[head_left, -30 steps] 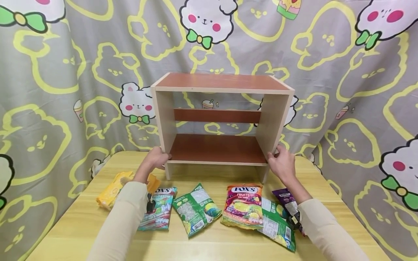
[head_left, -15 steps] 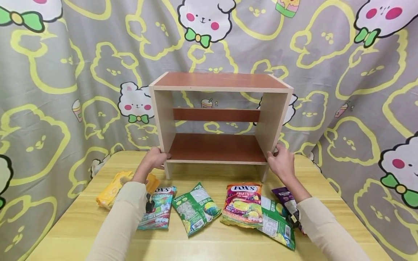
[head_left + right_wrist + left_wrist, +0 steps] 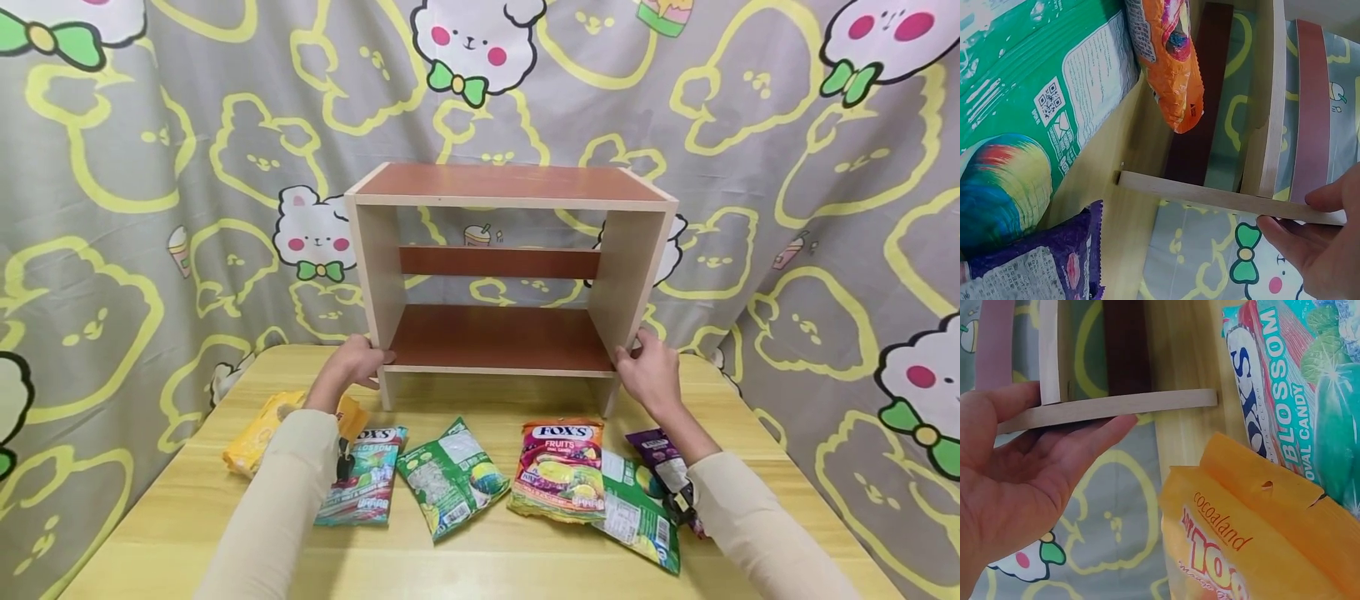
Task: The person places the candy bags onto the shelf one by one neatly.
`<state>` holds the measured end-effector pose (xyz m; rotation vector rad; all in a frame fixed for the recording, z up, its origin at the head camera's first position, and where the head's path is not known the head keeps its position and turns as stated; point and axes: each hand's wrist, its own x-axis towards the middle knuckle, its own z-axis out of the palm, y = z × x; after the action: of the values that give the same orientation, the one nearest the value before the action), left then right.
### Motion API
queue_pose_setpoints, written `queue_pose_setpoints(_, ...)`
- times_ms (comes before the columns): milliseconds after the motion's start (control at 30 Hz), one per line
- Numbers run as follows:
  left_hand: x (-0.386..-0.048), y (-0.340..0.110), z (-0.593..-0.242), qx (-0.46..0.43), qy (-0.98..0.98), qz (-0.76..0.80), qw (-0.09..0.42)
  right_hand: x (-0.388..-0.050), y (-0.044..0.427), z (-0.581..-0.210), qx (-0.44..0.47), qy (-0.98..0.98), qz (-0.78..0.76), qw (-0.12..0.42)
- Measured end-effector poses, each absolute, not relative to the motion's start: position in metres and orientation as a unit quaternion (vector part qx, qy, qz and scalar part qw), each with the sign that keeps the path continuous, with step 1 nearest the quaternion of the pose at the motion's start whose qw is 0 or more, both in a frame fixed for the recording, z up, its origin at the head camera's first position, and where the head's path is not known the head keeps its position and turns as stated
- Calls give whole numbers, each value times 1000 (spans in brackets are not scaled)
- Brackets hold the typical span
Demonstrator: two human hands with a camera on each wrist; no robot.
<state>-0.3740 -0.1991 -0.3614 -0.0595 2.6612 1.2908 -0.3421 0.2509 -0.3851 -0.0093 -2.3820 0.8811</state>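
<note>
Though apart, two hands (image 3: 352, 364) (image 3: 649, 372) with a grip on one shelf (image 3: 498, 333), six packets (image 3: 452, 479) nearby.

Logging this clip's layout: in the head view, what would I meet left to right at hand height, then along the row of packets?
Hand height: left hand, shelf unit, right hand. Packets: yellow packet, teal Fox's Blossom packet, green packet, red Fox's Fruits packet, second green packet, purple packet.

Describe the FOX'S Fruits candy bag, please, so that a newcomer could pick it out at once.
Find the open-fronted shelf on the table. In front of it, toward its right end, lies the FOX'S Fruits candy bag, between two green bags and overlapping the right-hand one. Its orange-and-red front reading FRUITS sets it apart from them.
</note>
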Motion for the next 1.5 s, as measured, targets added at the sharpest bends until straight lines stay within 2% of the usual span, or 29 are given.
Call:
queue_pose_setpoints(367,-371,-199,-363,-25,891,444,88,-343,253,-385,10,-899,329,288)
queue_pose_setpoints(967,-372,-199,-363,-24,894,438,87,-336,260,-372,31,-925,312,216)
queue_pose_setpoints(1100,-371,-199,-364,-21,894,439,88,-333,262,-371,28,-942,291,163)
queue_pose_setpoints(1333,-372,-199,-365,-22,892,442,89,-320,259,-376,19,-961,273,-33)
queue_pose_setpoints(1500,-372,-199,-364,-28,890,446,92,-311,253,-387,18,-959,268,-91)
